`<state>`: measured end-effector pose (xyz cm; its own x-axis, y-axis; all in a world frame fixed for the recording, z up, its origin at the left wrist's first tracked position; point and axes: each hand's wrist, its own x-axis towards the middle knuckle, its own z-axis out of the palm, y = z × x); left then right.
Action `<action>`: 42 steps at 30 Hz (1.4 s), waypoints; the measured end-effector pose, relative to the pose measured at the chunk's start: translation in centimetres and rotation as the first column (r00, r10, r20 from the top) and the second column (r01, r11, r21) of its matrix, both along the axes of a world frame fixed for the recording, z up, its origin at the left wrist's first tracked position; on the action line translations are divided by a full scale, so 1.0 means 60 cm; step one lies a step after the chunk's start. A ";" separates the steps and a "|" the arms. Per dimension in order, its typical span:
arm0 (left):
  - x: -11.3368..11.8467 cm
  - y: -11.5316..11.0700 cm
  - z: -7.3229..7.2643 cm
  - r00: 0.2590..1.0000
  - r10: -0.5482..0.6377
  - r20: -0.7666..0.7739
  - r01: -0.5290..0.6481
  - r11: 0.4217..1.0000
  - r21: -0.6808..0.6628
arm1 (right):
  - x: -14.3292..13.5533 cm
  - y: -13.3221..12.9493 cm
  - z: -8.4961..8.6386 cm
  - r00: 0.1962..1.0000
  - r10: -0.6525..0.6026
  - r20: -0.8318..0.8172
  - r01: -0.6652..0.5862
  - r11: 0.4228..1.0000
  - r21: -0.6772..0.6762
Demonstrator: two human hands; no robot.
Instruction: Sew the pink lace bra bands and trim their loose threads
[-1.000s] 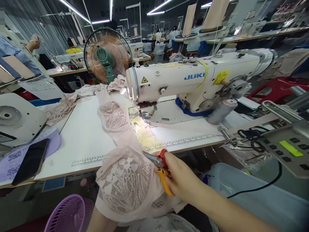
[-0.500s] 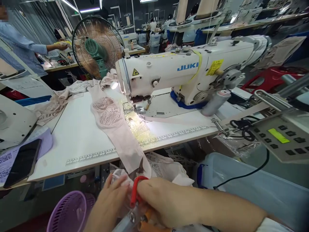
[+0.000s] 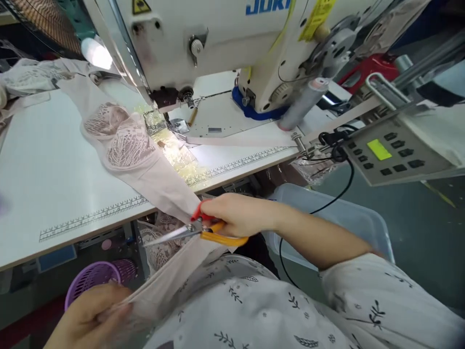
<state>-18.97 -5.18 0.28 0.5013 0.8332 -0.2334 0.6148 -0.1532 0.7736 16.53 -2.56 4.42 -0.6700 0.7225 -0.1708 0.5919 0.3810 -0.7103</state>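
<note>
In the head view my right hand [image 3: 232, 215] grips a pair of scissors [image 3: 181, 233] with red and orange handles. Their blades point left across pale pink fabric hanging below the table edge; whether the right fingers also hold cloth is hidden. At the lower left, my left hand [image 3: 90, 315] pinches a stretched band of that fabric [image 3: 174, 276] and pulls it toward my body. A pale pink lace bra [image 3: 127, 145] lies over the table, its wing running down to my right hand. More lace pieces [image 3: 160, 247] hang beneath the scissors.
Above the white table [image 3: 72, 189] stands a JUKI sewing machine [image 3: 218, 39]. A purple basket [image 3: 92, 276] is below left, a clear plastic bin [image 3: 327, 223] below right. The control panel [image 3: 388, 150] juts out at right, its black cable hanging down.
The view has tilted down and closer. My left hand has moved away from the scissors to the lower left, drawing fabric taut. The scissors now point left, their blades in plain sight.
</note>
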 end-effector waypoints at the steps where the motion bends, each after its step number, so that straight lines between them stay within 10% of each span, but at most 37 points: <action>1: -0.004 0.012 -0.007 0.996 -0.070 -0.060 0.070 0.998 -0.007 | -0.006 0.008 -0.004 1.000 -0.011 0.018 0.011 1.000 0.008; 6: 0.036 0.045 -0.026 0.961 -0.110 -0.255 0.166 0.964 0.207 | -0.040 0.034 -0.013 0.999 0.033 -0.023 -0.032 0.999 0.018; 10: 0.115 0.038 -0.015 0.995 -0.068 -0.067 0.086 0.944 0.320 | -0.065 0.044 -0.002 0.990 0.113 -0.083 -0.112 0.994 0.016; 16: 0.168 0.035 -0.006 0.923 0.224 0.313 -0.233 0.972 -0.009 | -0.080 0.073 0.019 0.980 0.192 -0.050 -0.189 0.981 0.047; 24: 0.160 0.056 0.006 0.783 0.434 0.446 -0.210 0.859 -0.467 | -0.081 0.110 0.019 0.981 0.185 -0.062 -0.183 0.982 0.037; 42: 0.179 0.063 -0.004 0.730 0.557 0.396 -0.387 0.814 -0.432 | -0.085 0.120 0.016 0.972 0.227 -0.055 -0.225 0.973 0.041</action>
<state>-8.23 -1.40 0.05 0.1747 0.9199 -0.3510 0.0726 0.3435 0.9364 11.40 4.63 5.37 -0.8247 0.5559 -0.1038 0.4451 0.5248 -0.7256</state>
